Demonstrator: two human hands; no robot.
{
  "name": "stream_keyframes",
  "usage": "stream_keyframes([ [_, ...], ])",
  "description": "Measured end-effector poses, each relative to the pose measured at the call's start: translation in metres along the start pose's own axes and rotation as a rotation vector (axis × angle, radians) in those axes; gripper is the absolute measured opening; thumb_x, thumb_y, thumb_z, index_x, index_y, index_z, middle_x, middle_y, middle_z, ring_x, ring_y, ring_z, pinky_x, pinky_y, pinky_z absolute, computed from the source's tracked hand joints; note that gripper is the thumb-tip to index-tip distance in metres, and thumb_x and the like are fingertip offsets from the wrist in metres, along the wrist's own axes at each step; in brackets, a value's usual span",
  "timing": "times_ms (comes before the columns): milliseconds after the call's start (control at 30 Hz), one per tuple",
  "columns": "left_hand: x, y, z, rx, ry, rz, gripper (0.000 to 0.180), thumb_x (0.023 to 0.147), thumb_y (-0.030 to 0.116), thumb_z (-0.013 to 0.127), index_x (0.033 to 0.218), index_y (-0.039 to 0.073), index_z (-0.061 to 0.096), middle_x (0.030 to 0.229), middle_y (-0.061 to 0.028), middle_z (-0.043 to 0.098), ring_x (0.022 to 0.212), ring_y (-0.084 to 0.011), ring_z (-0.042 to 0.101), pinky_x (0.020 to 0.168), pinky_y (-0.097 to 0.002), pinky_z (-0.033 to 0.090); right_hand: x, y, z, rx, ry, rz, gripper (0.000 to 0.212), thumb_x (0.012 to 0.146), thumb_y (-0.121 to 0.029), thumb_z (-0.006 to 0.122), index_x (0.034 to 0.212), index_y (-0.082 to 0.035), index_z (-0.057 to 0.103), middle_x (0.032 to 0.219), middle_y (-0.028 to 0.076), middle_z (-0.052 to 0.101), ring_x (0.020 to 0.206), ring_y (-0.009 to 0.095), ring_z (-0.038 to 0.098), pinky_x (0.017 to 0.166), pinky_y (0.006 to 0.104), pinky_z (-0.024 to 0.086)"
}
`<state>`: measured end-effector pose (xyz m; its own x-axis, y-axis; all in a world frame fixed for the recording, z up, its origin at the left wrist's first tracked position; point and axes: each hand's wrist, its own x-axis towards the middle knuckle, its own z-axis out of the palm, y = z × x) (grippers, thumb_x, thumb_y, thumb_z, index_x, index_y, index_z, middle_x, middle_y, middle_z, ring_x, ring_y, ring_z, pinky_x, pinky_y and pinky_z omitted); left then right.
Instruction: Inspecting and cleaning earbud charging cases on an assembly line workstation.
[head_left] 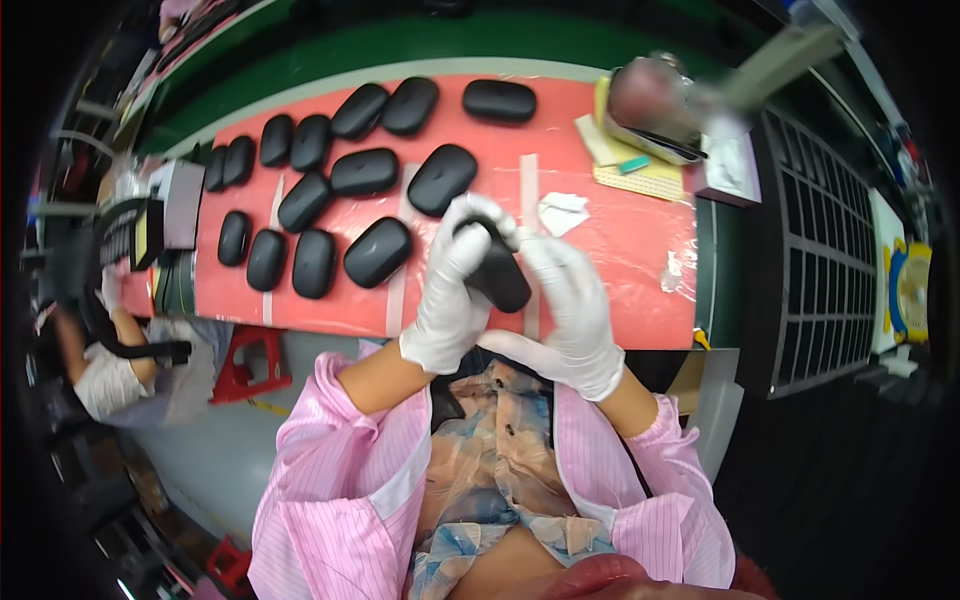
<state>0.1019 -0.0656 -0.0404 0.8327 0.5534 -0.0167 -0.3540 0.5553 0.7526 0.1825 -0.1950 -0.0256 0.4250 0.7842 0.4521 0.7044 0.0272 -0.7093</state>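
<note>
White-gloved, our left hand (pixel 447 285) holds the black case (pixel 502 277), its long axis slanting toward lower right — our right hand (pixel 570 305) spread alongside.

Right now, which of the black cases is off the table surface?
The black case between the gloved left hand and right hand; the others lie on the pink-red mat.

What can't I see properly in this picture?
Held black case, head view: left side partly covered by the left grip.
Pinkish object, upper right, head view: too blurred to recognise.
Pink jacket, head view: cut off by the lower edge.
</note>
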Motion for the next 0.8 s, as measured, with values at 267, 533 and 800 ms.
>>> stream_keyframes([
  [267,0.057,0.046,0.006,0.816,-0.343,-0.068,0.06,0.087,0.031,0.065,0.135,0.004,0.042,0.137,-0.0088,0.045,0.132,-0.0228,0.041,0.113,-0.0403,0.028,-0.019,0.06,-0.056,0.349,0.559,0.405,0.061,0.087,0.005,0.049,0.146,0.003,0.034,0.141,0.014,0.046,0.123,0.021,0.051,0.104,0.0311,0.04],
  [533,0.301,0.113,-0.075,2.134,-0.423,0.478,0.08,0.075,0.011,0.068,0.146,0.001,0.032,0.151,-0.0263,0.031,0.14,-0.0366,0.031,0.115,-0.0381,0.03,-0.035,0.118,-0.094,-0.387,0.475,0.547,0.041,0.084,-0.001,0.053,0.124,0.002,0.059,0.109,0.018,0.06,0.102,0.032,0.058,0.092,0.0393,0.045],
  [800,0.397,0.111,-0.08,2.537,-0.465,-0.069,0.07,0.072,-0.001,0.066,0.139,0.009,0.046,0.141,-0.0173,0.049,0.127,-0.0325,0.051,0.106,-0.0396,0.042,-0.036,0.117,-0.085,-0.534,0.448,0.494,0.056,0.077,-0.016,0.066,0.131,-0.002,0.055,0.108,0.019,0.055,0.102,0.037,0.054,0.091,0.0458,0.043],
])
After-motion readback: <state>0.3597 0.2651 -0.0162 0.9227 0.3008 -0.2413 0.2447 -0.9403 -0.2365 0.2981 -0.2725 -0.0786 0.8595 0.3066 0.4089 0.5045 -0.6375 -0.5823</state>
